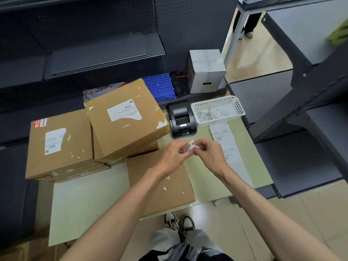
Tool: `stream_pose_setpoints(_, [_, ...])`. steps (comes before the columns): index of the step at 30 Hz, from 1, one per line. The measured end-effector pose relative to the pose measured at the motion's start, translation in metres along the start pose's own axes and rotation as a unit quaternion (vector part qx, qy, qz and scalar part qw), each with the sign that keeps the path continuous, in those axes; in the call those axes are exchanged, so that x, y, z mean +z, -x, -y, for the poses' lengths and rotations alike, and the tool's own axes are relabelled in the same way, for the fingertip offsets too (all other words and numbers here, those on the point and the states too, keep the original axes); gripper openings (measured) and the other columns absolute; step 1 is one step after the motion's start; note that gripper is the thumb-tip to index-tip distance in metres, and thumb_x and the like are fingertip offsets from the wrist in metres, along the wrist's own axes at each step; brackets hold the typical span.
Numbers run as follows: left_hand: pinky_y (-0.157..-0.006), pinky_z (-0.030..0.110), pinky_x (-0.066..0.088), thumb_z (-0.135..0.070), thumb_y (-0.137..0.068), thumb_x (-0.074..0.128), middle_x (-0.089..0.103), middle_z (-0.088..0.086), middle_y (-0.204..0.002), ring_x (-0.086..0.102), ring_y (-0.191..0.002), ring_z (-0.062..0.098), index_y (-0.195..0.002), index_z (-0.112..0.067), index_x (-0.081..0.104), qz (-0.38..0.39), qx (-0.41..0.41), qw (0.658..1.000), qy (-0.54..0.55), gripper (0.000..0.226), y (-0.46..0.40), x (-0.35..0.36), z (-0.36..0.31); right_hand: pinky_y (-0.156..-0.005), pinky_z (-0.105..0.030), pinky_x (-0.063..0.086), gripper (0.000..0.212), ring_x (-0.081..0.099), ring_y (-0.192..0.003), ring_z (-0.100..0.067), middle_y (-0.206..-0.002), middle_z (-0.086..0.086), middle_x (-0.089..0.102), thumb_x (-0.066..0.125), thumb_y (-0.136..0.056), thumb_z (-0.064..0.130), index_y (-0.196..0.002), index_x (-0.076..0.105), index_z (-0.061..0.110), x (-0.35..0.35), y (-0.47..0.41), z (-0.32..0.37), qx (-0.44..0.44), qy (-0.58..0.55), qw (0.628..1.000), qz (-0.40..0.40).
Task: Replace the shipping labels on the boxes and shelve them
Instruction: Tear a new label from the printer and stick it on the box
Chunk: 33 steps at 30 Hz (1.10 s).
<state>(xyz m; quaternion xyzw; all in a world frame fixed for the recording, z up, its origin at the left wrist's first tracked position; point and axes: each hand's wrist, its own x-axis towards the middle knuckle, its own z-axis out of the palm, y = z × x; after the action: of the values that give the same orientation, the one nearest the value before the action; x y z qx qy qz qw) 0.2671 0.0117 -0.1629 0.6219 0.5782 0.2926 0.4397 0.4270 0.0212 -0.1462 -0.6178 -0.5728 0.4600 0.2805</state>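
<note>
My left hand [174,154] and my right hand [210,150] meet above the table, and both pinch a small crumpled scrap of white label [192,146]. Under them lies a flat brown box [169,187] with only bits of torn label on its top. On the left a brown box [60,146] carries a partly torn white label [54,140]. A second brown box [126,117] tops a stack in the middle, with its own torn label [123,110]. A strip of fresh printed labels [224,142] lies on the table at the right.
A black label printer [180,119] stands behind my hands, beside a white basket [218,110] of label scraps. Dark metal shelves [105,57] rise behind the table, with more shelving [301,102] at the right. A white carton [206,70] and blue plastic tiles [159,88] sit at the back.
</note>
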Motion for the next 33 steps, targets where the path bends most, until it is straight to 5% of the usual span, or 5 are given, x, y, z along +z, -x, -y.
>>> stream_pose_setpoints(4, [-0.064,0.047,0.051,-0.017,-0.092,0.071,0.053,0.01,-0.074,0.044,-0.065,0.013,-0.097,-0.002,0.072,-0.027,0.011,0.998,-0.06,0.016,-0.003,-0.007,0.009,-0.072,-0.022,0.05,0.019,0.068,-0.078,-0.013,-0.08,-0.003,0.074,0.067,-0.082,0.01,-0.09,0.073,0.026,-0.003,0.007,0.006,0.009,-0.048,0.997,0.065])
stream_pose_setpoints(8, [-0.062,0.035,0.038,-0.016,-0.093,0.068,0.052,0.006,-0.07,0.04,-0.062,0.01,-0.08,-0.001,0.069,-0.032,0.025,0.997,-0.067,0.021,-0.003,-0.008,0.003,-0.06,-0.013,0.043,0.004,0.07,-0.073,-0.006,-0.081,0.003,0.073,0.071,-0.083,0.021,-0.086,0.073,0.019,0.007,0.011,0.007,0.008,-0.063,0.998,-0.01])
stream_pose_setpoints(14, [-0.058,0.039,0.05,-0.012,-0.088,0.072,0.061,0.006,-0.069,0.055,-0.063,0.019,-0.08,-0.01,0.077,-0.027,0.052,0.996,-0.07,0.009,-0.006,-0.001,0.004,-0.055,-0.02,0.043,0.035,0.069,-0.064,-0.007,-0.086,-0.001,0.07,0.082,-0.077,0.034,-0.091,0.06,0.01,0.002,0.013,0.004,0.041,-0.067,0.996,-0.043])
stream_pose_setpoints(22, [-0.056,0.027,0.056,-0.005,-0.088,0.069,0.07,0.01,-0.076,0.062,-0.059,0.019,-0.092,-0.01,0.078,0.016,0.012,0.999,0.026,0.011,-0.002,0.006,0.001,-0.063,-0.026,0.038,0.024,0.046,-0.061,-0.012,-0.067,-0.001,0.055,0.074,-0.086,0.027,-0.076,0.067,0.006,-0.013,0.002,-0.005,0.105,-0.101,0.984,0.101])
stream_pose_setpoints(33, [-0.083,0.027,0.054,-0.04,-0.083,0.08,0.066,-0.006,-0.094,0.063,-0.088,0.007,-0.131,-0.026,0.064,0.034,0.003,0.999,0.001,0.052,-0.028,0.007,-0.006,-0.054,-0.025,0.035,0.034,0.042,-0.052,-0.014,-0.057,-0.008,0.055,0.075,-0.085,0.018,-0.066,0.047,0.012,-0.033,-0.022,-0.023,0.098,-0.149,0.984,0.021])
